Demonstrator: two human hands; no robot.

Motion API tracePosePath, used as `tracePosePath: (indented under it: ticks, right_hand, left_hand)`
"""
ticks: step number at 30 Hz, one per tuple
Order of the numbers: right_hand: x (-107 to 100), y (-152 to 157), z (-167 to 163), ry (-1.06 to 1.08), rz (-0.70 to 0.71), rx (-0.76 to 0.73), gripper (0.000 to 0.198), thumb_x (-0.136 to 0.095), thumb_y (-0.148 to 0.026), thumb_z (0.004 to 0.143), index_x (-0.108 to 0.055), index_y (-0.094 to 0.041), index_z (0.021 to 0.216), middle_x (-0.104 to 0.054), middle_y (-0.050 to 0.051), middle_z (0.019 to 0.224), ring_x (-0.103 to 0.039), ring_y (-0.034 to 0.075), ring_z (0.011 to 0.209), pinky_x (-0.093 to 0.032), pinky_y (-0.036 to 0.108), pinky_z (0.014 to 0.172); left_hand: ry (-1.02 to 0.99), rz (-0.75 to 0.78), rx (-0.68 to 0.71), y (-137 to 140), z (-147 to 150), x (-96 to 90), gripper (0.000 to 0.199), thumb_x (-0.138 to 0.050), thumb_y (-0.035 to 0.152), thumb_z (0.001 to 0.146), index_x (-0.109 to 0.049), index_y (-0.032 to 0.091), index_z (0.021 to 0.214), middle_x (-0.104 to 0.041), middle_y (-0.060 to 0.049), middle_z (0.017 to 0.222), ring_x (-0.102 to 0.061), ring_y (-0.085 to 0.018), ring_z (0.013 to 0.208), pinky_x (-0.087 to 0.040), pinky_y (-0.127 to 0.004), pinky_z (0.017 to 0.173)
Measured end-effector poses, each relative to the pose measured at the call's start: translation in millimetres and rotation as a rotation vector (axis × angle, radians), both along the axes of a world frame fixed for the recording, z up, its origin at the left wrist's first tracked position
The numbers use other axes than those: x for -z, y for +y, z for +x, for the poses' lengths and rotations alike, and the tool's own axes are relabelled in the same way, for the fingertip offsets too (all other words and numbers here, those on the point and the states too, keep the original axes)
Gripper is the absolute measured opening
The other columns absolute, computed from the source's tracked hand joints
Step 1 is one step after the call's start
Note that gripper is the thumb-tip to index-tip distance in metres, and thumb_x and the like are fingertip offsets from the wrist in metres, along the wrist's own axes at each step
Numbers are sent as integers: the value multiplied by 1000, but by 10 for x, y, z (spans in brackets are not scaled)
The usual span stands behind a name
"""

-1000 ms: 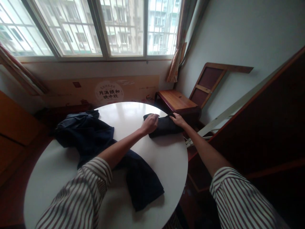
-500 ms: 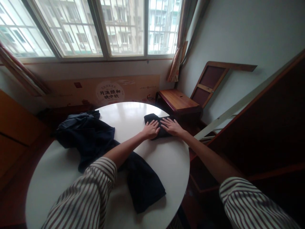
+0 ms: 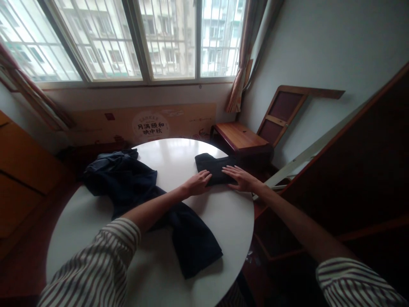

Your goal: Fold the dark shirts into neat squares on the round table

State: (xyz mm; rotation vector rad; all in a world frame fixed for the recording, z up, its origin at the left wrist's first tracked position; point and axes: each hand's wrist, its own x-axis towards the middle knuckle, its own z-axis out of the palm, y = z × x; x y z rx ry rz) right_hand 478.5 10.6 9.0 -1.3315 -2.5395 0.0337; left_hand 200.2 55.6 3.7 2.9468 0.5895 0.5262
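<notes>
A folded dark garment (image 3: 217, 164) lies on the far right part of the round white table (image 3: 150, 264). My left hand (image 3: 198, 182) is at its near left edge, fingers bent together over the cloth; the thumb is hard to make out. On the right part of the same bundle rests my right hand (image 3: 243, 179), its fingers stretched out over the top and its thumb along the near edge. Dark blue trousers (image 3: 196, 238) spread across the table's left and middle, partly behind my left forearm. Their far left end is bunched up with greyer cloth (image 3: 110, 161).
Beyond the table stand a low wooden bench (image 3: 241, 135) and a printed panel (image 3: 188, 121) beneath a barred window (image 3: 169, 42). A wooden frame (image 3: 281, 113) leans by the wall. Dark red furniture (image 3: 351, 170) rises close on the right, and an orange cabinet (image 3: 22, 183) is at left.
My hands, flat on top of the folded garment before, have drawn apart and toward its near edge. The left fingers are now bent. The view has shifted slightly.
</notes>
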Motion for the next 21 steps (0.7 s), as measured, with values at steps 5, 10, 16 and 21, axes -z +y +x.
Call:
tracePosePath:
  ticks: [5, 10, 16, 21]
  right_hand:
    - [5, 9, 107, -33, -22, 84, 78, -60, -5, 67, -50, -18, 143, -51, 15, 146, -45, 30, 138, -35, 52, 113]
    - [-30, 30, 143, -91, -37, 101, 82, -51, 1, 65, -50, -21, 144, -51, 11, 148, -45, 26, 138, -36, 49, 112]
    - [-61, -18, 85, -77, -29, 139, 78, -54, 1, 62, -56, -16, 138, -52, 16, 146, -47, 29, 136, -38, 48, 112]
    - [-369, -94, -52, 248, -38, 201, 52, -57, -5, 72, -70, -21, 119, -71, 9, 120, -65, 29, 113, -46, 44, 103]
  left_hand:
    - [90, -64, -69, 16, 53, -105, 25, -56, 14, 88, -59, 10, 113, -64, -19, 108, -63, -31, 107, -51, -41, 94]
    - [131, -20, -103, -16, 58, -124, 19, -50, 16, 92, -60, 14, 109, -64, -16, 107, -64, -27, 101, -53, -37, 87]
    - [18, -44, -49, -19, -37, -34, 38, -59, 14, 85, -54, 11, 123, -57, -19, 123, -59, -30, 112, -52, -39, 92]
    - [-228, -189, -126, -2, -113, -298, 42, -52, 10, 87, -51, 16, 129, -62, -15, 115, -62, -26, 103, -49, -41, 95]
